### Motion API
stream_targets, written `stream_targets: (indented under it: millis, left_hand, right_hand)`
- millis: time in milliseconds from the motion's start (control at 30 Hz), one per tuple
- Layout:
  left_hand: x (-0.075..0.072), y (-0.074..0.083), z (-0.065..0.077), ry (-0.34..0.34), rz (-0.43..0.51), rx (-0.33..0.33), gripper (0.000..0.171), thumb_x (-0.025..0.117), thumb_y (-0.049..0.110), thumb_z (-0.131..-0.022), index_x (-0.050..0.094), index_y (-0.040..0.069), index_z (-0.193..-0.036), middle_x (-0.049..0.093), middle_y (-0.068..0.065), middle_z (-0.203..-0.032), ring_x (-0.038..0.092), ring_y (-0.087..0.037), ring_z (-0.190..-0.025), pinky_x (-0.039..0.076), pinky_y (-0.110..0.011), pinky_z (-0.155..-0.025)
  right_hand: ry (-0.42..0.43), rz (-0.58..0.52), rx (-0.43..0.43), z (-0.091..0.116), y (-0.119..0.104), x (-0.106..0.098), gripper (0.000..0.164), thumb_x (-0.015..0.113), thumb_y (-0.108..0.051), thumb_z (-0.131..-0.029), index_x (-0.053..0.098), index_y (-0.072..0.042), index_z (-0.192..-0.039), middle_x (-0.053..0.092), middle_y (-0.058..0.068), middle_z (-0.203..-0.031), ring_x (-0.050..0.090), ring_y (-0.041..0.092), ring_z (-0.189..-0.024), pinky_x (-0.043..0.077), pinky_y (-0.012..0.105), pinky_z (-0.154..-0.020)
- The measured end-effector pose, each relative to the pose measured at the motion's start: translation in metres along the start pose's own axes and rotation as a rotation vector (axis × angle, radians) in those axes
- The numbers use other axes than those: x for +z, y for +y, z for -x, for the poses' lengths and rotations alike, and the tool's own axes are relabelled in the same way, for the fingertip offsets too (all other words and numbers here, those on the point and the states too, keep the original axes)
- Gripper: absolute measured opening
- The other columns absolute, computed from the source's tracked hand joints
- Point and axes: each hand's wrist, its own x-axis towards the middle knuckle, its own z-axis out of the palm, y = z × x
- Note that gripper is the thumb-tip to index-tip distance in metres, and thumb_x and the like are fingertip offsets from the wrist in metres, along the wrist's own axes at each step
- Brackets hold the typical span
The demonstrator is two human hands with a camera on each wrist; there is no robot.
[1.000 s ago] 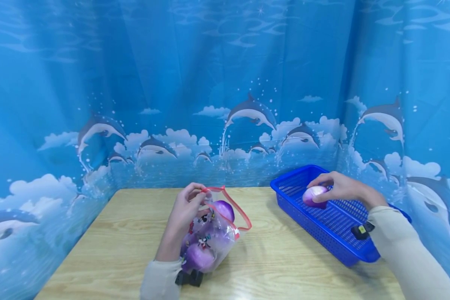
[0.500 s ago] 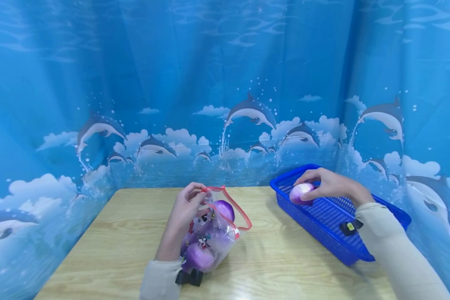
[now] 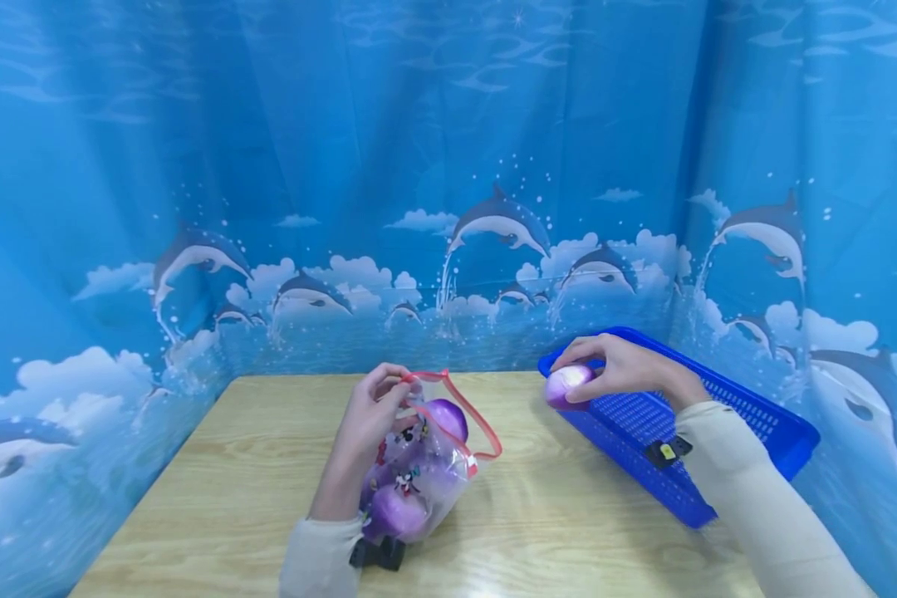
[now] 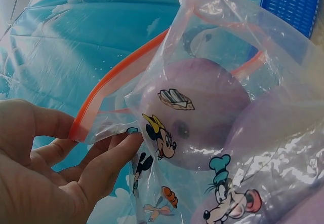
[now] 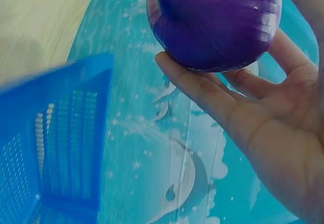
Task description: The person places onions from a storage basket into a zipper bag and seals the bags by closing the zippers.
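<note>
My left hand (image 3: 370,419) pinches the red-edged rim of a clear zip bag (image 3: 456,490) printed with cartoon figures, and the bag's mouth gapes toward the right. Several purple onions, one of them a shiny onion (image 3: 398,511) low down, show through the plastic. In the left wrist view, thumb and fingers hold the bag's orange-red zip strip (image 4: 114,84). Over the far left corner of the blue basket (image 3: 781,432), my right hand (image 3: 624,370) grips a purple onion (image 3: 568,387). In the right wrist view that onion (image 5: 215,24) sits between thumb and fingers.
The perforated basket stands at an angle on the right of the wooden table (image 3: 262,465). Behind the table hangs a blue curtain (image 3: 419,166) with dolphins on it, which also closes in both sides.
My right hand has carried the onion leftward, from above the basket's middle to its far left rim. The left hand and the bag have stayed in place.
</note>
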Motion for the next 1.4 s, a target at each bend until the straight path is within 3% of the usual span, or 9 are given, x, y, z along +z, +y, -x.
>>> stream_targets:
  millis: [633, 900, 1200, 1400]
  left_hand:
    - [-0.001, 0.000, 0.002, -0.011, 0.012, 0.012, 0.013, 0.053, 0.009, -0.106, 0.063, 0.006, -0.114, 0.067, -0.013, -0.109, 0.063, -0.020, -0.091, 0.067, -0.035, -0.078]
    - [0.004, 0.001, 0.005, -0.053, 0.023, 0.048, 0.013, 0.054, 0.007, -0.106, 0.063, 0.004, -0.114, 0.068, -0.015, -0.112, 0.066, -0.022, -0.098, 0.067, -0.039, -0.084]
    - [0.007, 0.002, 0.004, -0.038, -0.030, 0.033, 0.010, 0.056, 0.014, -0.106, 0.064, 0.010, -0.111, 0.071, -0.011, -0.113, 0.067, -0.021, -0.101, 0.064, -0.033, -0.081]
    - [0.009, 0.001, 0.003, -0.066, 0.003, 0.051, 0.008, 0.056, 0.009, -0.105, 0.063, 0.006, -0.109, 0.071, -0.013, -0.109, 0.065, -0.020, -0.094, 0.063, -0.030, -0.076]
  right_hand:
    - [-0.119, -0.195, -0.114, -0.030, -0.049, 0.041, 0.037, 0.082, -0.029, -0.089, 0.073, -0.022, -0.124, 0.066, 0.004, -0.124, 0.062, 0.024, -0.110, 0.064, 0.031, -0.086]
    - [-0.170, -0.265, -0.144, -0.041, -0.062, 0.060, 0.041, 0.080, -0.028, -0.090, 0.071, -0.016, -0.128, 0.065, 0.005, -0.124, 0.064, 0.023, -0.109, 0.064, 0.036, -0.089]
    - [-0.169, -0.243, -0.165, -0.046, -0.067, 0.070, 0.041, 0.080, -0.031, -0.090, 0.071, -0.017, -0.128, 0.065, 0.004, -0.120, 0.064, 0.021, -0.105, 0.065, 0.030, -0.084]
    - [-0.161, -0.227, -0.179, -0.049, -0.071, 0.078, 0.040, 0.078, -0.033, -0.091, 0.071, -0.020, -0.128, 0.065, 0.002, -0.122, 0.065, 0.018, -0.105, 0.064, 0.027, -0.085]
